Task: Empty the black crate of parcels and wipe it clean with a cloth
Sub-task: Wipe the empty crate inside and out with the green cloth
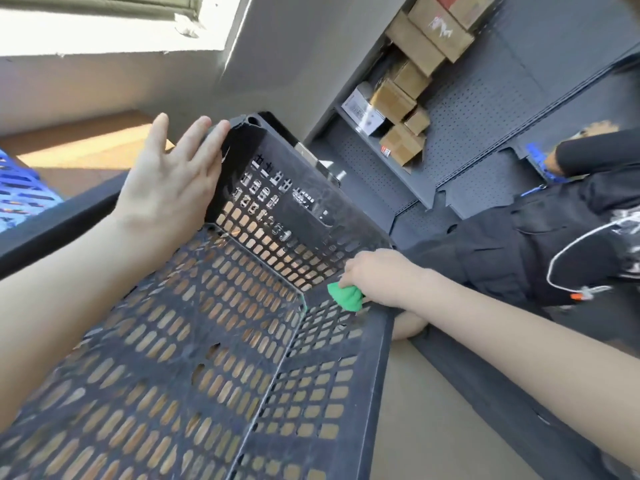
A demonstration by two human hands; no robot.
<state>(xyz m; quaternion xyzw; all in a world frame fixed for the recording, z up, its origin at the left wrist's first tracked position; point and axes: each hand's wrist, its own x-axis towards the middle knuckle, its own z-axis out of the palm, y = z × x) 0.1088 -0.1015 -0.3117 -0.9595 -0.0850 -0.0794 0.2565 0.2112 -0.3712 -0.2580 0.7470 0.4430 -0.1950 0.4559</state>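
The crate [214,341] sits open before us, between the two hands, with no parcels in it, so we judge the emptying done and the wiping under way. Our right hand [377,275] curls its fingers round a bunched green cloth [347,296], pressing it into the far inner corner by the right wall. Our left hand [169,181], fingers straight and slightly spread, lies flat against the far left corner, likely to steady the crate. Boxes [401,95] sit on the shelf [485,109] beyond.

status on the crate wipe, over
Left grip flat on black crate far wall. Right grip holds green cloth at inside corner. No parcels inside, nothing blocking.
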